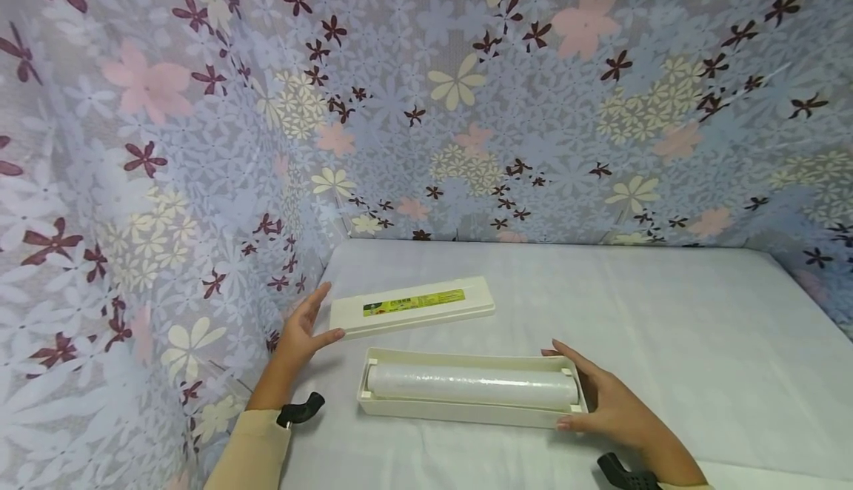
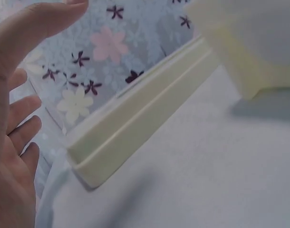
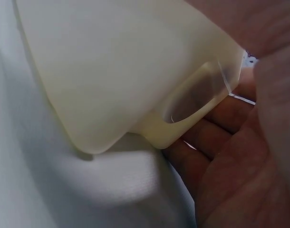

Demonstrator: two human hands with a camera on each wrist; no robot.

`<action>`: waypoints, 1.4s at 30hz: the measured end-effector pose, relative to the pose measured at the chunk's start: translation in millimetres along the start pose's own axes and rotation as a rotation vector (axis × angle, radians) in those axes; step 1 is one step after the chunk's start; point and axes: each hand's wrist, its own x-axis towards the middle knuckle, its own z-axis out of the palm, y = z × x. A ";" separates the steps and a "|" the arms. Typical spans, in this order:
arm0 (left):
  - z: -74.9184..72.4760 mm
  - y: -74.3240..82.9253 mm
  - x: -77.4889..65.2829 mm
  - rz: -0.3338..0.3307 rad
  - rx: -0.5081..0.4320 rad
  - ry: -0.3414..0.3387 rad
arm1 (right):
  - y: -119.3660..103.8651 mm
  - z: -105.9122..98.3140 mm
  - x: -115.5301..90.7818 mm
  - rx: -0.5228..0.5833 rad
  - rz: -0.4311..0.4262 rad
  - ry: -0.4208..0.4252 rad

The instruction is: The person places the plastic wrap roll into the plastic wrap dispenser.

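A cream plastic cling film box (image 1: 466, 410) lies lidless on the white-covered table, with a roll of cling film (image 1: 473, 385) inside. My right hand (image 1: 609, 405) grips the box's right end, thumb on the near side and fingers at the far side. In the right wrist view, the fingers (image 3: 202, 137) lie along the end wall of the box, beside its oval opening. Behind the box, the long cream lid (image 1: 413, 320) with a yellow-green label rests at a slant. My left hand (image 1: 303, 334) is at the lid's left end, its fingers spread and holding nothing.
White cloth (image 1: 666, 327) covers the table. A floral curtain (image 1: 466, 142) hangs along its far edge and down the left side, near my left hand. Black wrist mounts (image 1: 301, 408) stick out by both sleeves.
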 end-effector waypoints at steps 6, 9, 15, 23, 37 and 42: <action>-2.1 -13.8 9.9 -0.109 0.096 0.002 | -0.5 -0.5 1.2 0.031 -0.011 -0.007; -0.2 -17.9 14.8 -0.151 0.127 -0.014 | 0.4 -0.5 1.2 0.030 -0.005 -0.003; 6.0 -23.0 20.0 -0.232 0.103 -0.067 | 1.1 0.5 1.1 0.019 0.024 0.010; 12.5 -28.0 24.5 -0.223 0.307 -0.111 | -1.2 1.2 1.8 0.015 0.019 0.014; 30.2 -32.9 30.0 -0.252 0.580 -0.107 | 0.2 -0.2 2.4 -0.002 -0.040 -0.006; 33.0 -33.1 31.4 -0.259 0.619 -0.092 | 0.4 -0.5 2.6 0.011 -0.040 -0.016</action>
